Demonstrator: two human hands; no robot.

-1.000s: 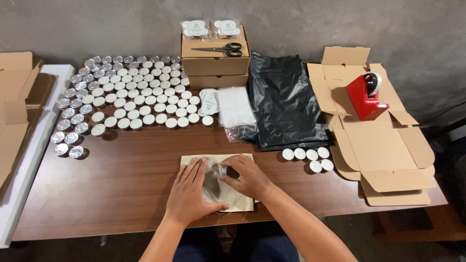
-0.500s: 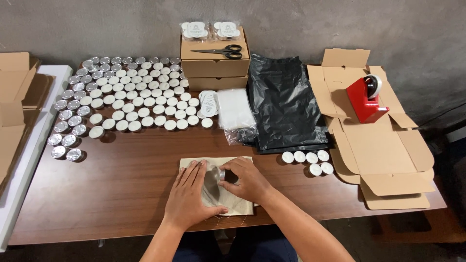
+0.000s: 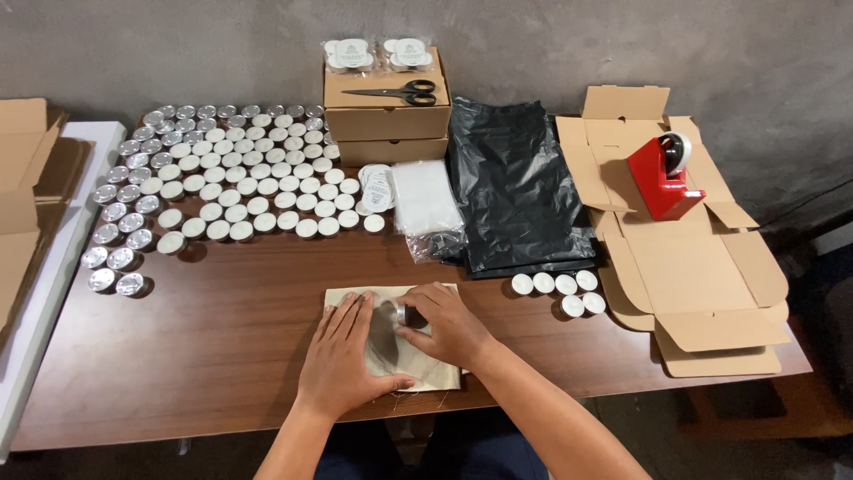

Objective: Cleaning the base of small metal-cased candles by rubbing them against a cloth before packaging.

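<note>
At the lower centre of the frame, on a dark wooden table (image 3: 222, 338), a person's two bare hands work over a small beige cloth pouch (image 3: 418, 360) lying flat near the table's front edge. The left hand (image 3: 342, 360) rests palm down with fingers spread on the pouch's left half, gripping nothing. The right hand (image 3: 449, 324) curls over the pouch's upper right part, its fingertips closed on a small tealight candle in a metal cup (image 3: 404, 315) at the mouth of the pouch.

Across the upper left of the frame, rows of tealights (image 3: 227, 182) cover the tabletop, white wax tops nearer the centre and silvery cups toward the left edge. Just right of the hands, five loose tealights (image 3: 560, 292) sit in a cluster, apart from the pouch. Above centre, two stacked cardboard boxes (image 3: 386, 120) carry black-handled scissors (image 3: 391, 92) and two clear packets (image 3: 380, 55). Beside the boxes lie a stack of clear plastic bags (image 3: 425, 200) and a pile of black plastic bags (image 3: 520, 182). At right, a red tape dispenser (image 3: 659, 178) stands on an unfolded flat cardboard box (image 3: 702, 267). More flat cardboard (image 3: 22, 196) lies at the far left edge.
</note>
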